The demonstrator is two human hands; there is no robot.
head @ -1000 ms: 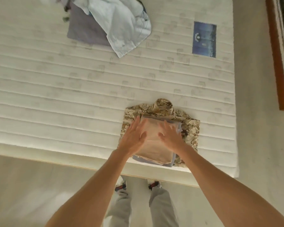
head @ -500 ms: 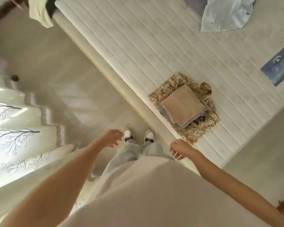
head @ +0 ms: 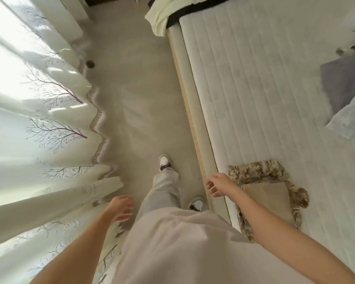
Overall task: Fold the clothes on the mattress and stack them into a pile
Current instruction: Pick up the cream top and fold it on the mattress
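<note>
A pile of folded clothes lies near the edge of the white mattress (head: 254,83): a beige folded garment (head: 268,199) on top, a camouflage garment (head: 252,171) at the bottom. Unfolded clothes, a grey-purple one (head: 342,83) and a light blue one (head: 353,124), lie at the right edge of the view. My right hand (head: 217,184) hangs over the mattress edge just left of the pile, fingers loosely curled, holding nothing. My left hand (head: 121,208) hangs over the floor beside my leg, also holding nothing.
A sheer curtain with a tree pattern (head: 39,130) runs along the left. The beige floor (head: 135,99) forms an aisle between curtain and mattress. A pale cloth (head: 162,15) hangs over the dark headboard at the top.
Both hands have left the folded pile and dropped to my sides. My view has turned left along the aisle, and I am stepping along the mattress.
</note>
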